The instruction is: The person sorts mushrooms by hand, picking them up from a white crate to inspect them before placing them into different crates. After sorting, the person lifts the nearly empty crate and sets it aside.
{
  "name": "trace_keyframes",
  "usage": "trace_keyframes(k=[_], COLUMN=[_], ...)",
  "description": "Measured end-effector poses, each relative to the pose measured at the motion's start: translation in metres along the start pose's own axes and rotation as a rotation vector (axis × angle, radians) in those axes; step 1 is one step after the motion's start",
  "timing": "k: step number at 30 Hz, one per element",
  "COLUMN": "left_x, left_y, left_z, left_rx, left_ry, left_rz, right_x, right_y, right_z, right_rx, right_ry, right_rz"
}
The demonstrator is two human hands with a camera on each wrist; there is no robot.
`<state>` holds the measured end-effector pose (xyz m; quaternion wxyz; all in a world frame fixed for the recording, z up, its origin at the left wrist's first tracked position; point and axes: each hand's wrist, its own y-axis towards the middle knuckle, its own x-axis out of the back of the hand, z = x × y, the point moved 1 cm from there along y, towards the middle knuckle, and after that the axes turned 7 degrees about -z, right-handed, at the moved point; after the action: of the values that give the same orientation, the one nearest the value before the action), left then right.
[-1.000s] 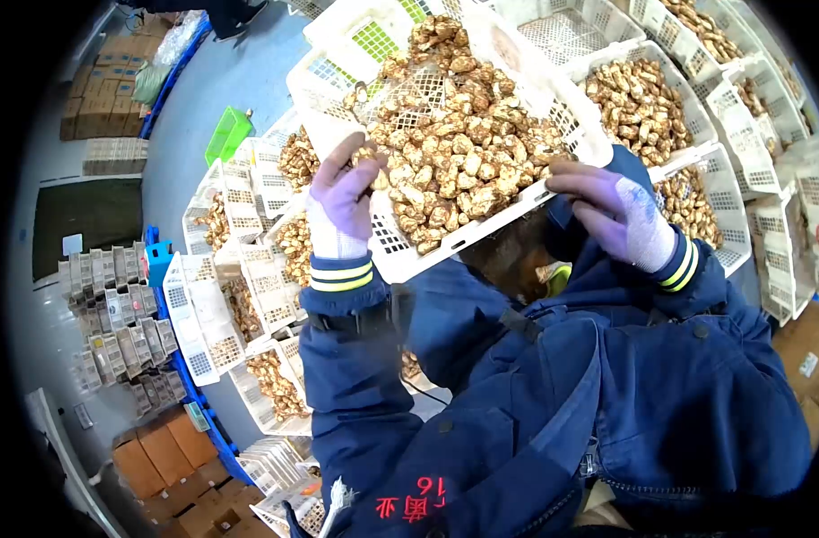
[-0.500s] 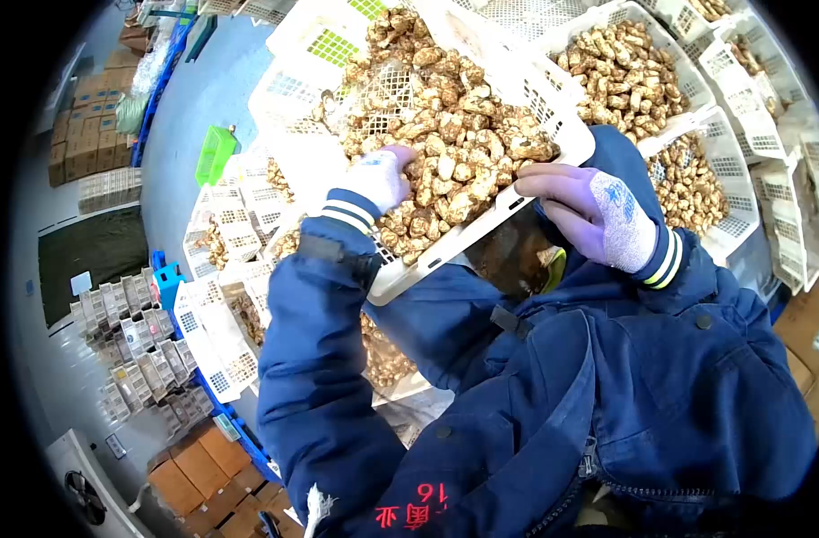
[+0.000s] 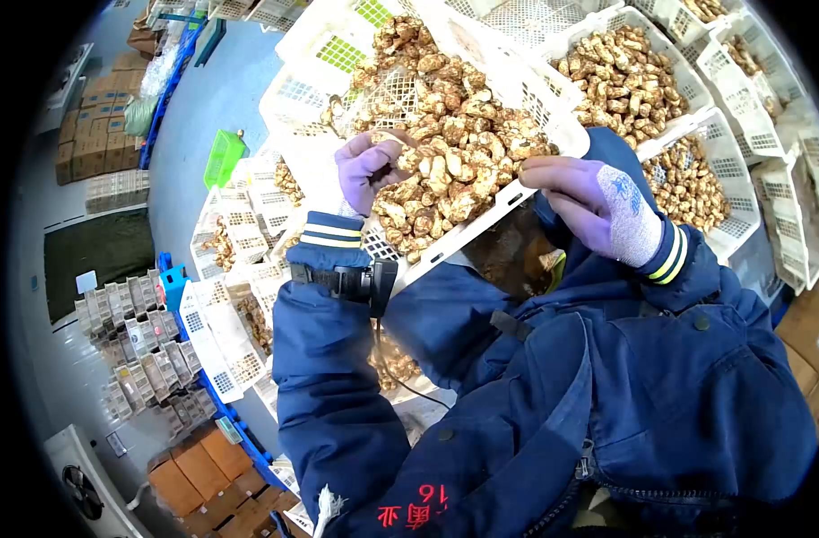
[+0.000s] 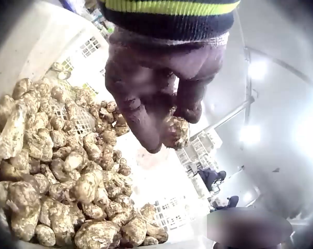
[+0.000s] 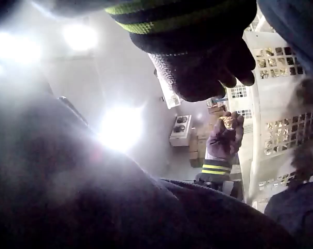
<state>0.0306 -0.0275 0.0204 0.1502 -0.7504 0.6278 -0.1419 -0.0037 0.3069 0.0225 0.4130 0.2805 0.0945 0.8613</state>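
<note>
A white plastic crate (image 3: 474, 235) full of knobbly brown-and-cream mushrooms (image 3: 463, 166) is tilted in front of me. My gloved left hand (image 3: 360, 175) is over the crate's left side and pinches one small mushroom (image 4: 176, 132) between thumb and fingertips. The left wrist view has the loose pile (image 4: 68, 176) below and beside that hand. At the crate's near right corner, my gloved right hand (image 3: 598, 202) keeps its fingers nearly straight, fingertips right at the rim. The right wrist view also catches the left hand (image 5: 224, 142) holding the mushroom.
More crates of mushrooms (image 3: 624, 76) stand at the right, and other white crates (image 3: 214, 341) are stacked at the left. A green basket (image 3: 223, 159) lies on the blue floor (image 3: 208, 99). Cardboard boxes (image 3: 200, 471) sit at lower left.
My left hand went down into the pile, then drew back toward the crate's left side with a mushroom in its fingers. The right hand stays by the rim. The head view has shifted slightly.
</note>
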Motion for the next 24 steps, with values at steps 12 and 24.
trace_keyframes(k=[12,24], left_x=[-0.075,-0.038], left_y=[0.054,-0.003], left_z=[0.018,0.01], left_rx=[0.123,-0.038], left_ry=[1.567,-0.209], left_rz=[0.036,0.171], right_x=[0.011,0.018], right_y=[0.021,0.013], right_z=[-0.023,-0.02], right_rx=[0.019,-0.012], right_ry=[-0.144,-0.094], right_rz=[-0.161,-0.191])
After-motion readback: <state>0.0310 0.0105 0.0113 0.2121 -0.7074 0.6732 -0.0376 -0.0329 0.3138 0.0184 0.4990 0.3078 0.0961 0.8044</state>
